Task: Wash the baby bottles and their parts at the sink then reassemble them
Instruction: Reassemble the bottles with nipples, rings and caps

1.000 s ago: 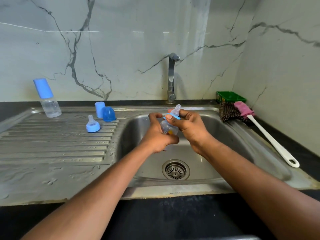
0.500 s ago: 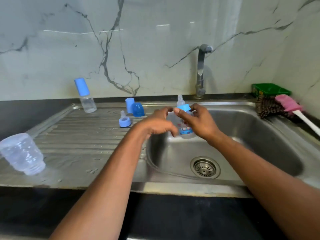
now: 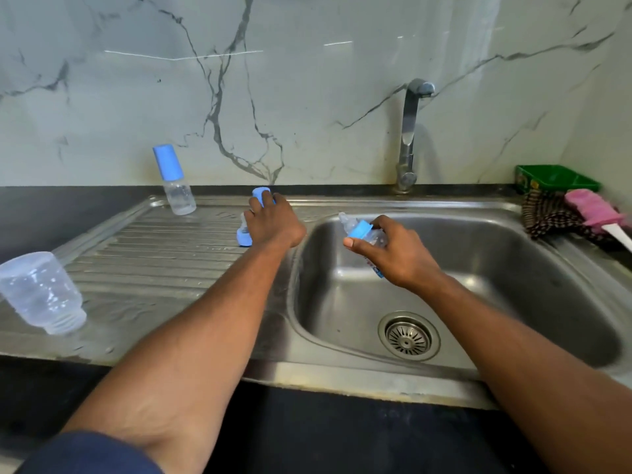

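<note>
one bottle [image 3: 367,236] gripped in right hand [image 3: 398,256]; left hand [image 3: 273,222] apparently closing on cap [image 3: 261,194]; next: fit cap.

Nothing readable here tbh, the bottle [image 3: 371,242] in the right hand [image 3: 398,258] has a bit of coloured print and the green box [image 3: 555,179] some too, both too blurry.

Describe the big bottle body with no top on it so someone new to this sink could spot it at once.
Start at the steel drainboard left of the sink basin and follow it to its near left corner. There a wide clear bottle body rests mouth-down and tilted. Unlike the slim capped bottle standing by the wall, it has no blue cap or teat.
</note>
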